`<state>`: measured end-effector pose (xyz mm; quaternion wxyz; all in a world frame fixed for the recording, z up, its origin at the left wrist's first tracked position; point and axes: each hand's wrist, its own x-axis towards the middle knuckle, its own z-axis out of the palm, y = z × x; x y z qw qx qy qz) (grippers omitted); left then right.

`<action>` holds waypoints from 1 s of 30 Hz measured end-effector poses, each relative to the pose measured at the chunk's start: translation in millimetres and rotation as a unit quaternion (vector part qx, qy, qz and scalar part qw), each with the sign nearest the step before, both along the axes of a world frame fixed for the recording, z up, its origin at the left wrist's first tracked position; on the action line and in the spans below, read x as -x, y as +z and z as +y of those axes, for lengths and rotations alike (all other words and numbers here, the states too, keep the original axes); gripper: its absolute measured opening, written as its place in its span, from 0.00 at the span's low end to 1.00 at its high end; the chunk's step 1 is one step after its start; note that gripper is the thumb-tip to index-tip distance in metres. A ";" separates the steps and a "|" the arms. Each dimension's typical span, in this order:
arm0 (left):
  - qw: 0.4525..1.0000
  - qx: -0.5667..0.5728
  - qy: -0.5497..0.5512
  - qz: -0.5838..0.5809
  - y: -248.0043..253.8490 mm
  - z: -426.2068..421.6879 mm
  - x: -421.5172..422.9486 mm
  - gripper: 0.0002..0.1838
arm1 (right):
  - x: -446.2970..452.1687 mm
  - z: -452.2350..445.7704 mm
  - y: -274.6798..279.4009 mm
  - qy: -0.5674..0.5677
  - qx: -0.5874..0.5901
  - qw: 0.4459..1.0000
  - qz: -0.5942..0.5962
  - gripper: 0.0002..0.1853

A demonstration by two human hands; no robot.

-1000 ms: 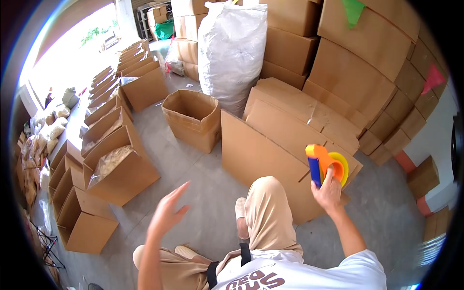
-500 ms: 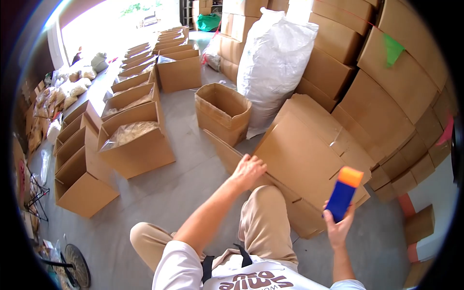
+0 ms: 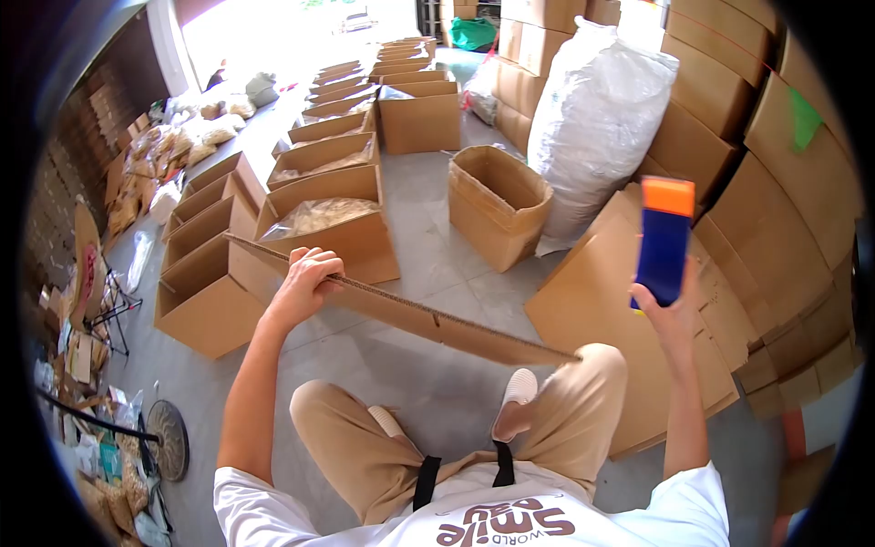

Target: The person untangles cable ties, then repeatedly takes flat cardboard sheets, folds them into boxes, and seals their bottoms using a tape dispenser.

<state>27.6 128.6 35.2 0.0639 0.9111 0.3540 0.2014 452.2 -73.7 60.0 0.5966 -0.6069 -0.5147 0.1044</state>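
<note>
My left hand is closed over the upper edge of a flattened cardboard box, which stands on edge in front of my knees. The far end of this flat box reaches my right knee. Raised on the right, my right hand is wrapped round the lower part of a blue block-shaped object with an orange end; its exact kind I cannot make out. Below and beyond that hand lies a stack of flattened cardboard boxes.
Open boxes, several with clear bags inside, stand in rows ahead and left. A tall open carton stands beside a big white sack. Stacked cartons line the right. At lower left is a round stand base.
My left hand has lifted a flattened box off the stack and carried it left. My right hand has risen with the blue and orange object. The view has shifted left.
</note>
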 end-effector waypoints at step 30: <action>0.700 0.296 0.446 -0.472 -144.5 -105.7 29.9 0.39 | 145.9 35.0 -122.4 0.323 0.524 0.785 -0.078 0.46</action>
